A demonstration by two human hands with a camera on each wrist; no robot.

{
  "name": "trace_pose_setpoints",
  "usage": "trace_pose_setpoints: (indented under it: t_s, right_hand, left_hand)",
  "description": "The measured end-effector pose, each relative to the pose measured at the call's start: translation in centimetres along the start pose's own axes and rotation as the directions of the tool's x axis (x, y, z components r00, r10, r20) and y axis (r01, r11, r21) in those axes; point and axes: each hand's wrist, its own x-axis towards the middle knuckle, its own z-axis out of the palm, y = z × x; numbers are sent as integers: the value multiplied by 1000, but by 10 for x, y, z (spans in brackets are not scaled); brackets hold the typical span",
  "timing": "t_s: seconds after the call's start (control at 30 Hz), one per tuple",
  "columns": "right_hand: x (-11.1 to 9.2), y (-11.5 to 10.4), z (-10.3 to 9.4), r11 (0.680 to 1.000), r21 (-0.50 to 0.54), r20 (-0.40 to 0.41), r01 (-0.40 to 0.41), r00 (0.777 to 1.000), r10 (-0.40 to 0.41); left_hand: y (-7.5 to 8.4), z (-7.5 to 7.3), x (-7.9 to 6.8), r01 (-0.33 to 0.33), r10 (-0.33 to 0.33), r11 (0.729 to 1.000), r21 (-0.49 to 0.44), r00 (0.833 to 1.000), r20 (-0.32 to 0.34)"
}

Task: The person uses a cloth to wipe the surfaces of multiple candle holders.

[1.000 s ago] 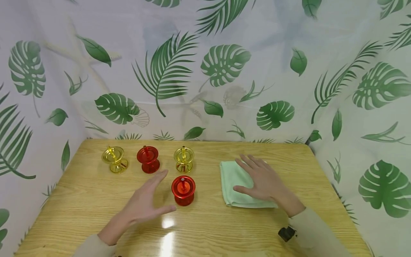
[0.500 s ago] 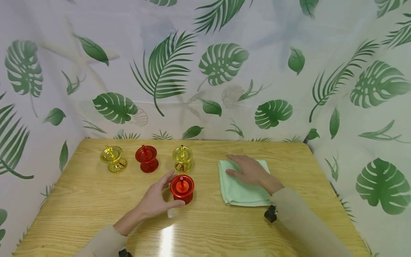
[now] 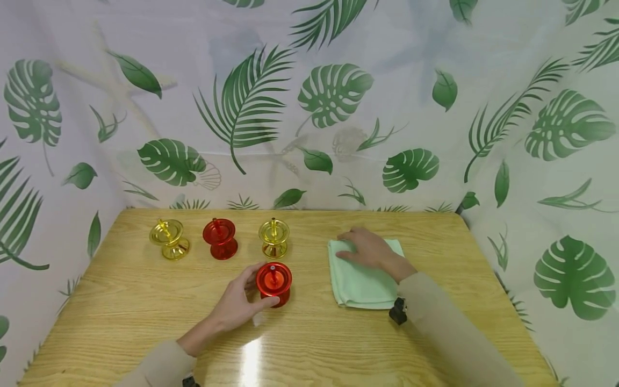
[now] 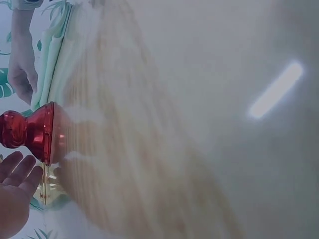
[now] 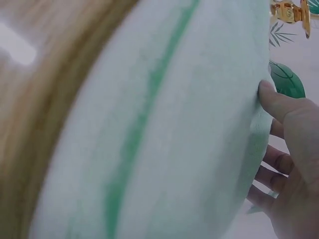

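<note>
A shiny red candle holder [image 3: 273, 278] with a dished top and upright centre pin stands in front of the others. My left hand [image 3: 237, 305] is round its left side, thumb across the lower front and fingers behind, partly hidden. In the left wrist view, fingertips [image 4: 22, 172] lie close beside the red holder [image 4: 37, 130]. A folded pale green cloth [image 3: 365, 290] lies to the right. My right hand [image 3: 369, 251] is over the cloth's far part, fingers bent. In the right wrist view, its thumb and fingers [image 5: 294, 144] pinch the edge of the cloth [image 5: 209, 99].
Behind stand a gold candle holder [image 3: 274, 236], another red one [image 3: 220, 236] and a second gold one [image 3: 169, 236] at the left. The wooden table [image 3: 309, 349] meets a leaf-printed backdrop [image 3: 271, 177] at the back and sides.
My left hand has moved right and closed in round the front red holder. My right hand has shifted left over the cloth, and its spread fingers have bent at the far edge.
</note>
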Motion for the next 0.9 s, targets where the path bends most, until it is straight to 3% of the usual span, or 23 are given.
trace_pose_setpoints:
  t_s: [0.2, 0.43, 0.6, 0.9]
  right_hand:
    - [0, 1, -10, 995, 98, 8, -24, 1000, 23]
    - [-11, 5, -20, 977, 214, -81, 22, 997, -5]
    - [-26, 6, -27, 963, 267, -116, 44, 993, -13]
    - [-52, -2, -47, 943, 327, -99, 58, 995, -27]
  left_hand:
    - [-2, 1, 2, 3, -3, 999, -32, 1000, -9]
    - [-6, 2, 5, -19, 18, 994, -105, 1000, -5]
    - [-4, 3, 5, -14, 10, 994, -105, 999, -46]
    - [11, -2, 3, -32, 24, 997, -65, 992, -126]
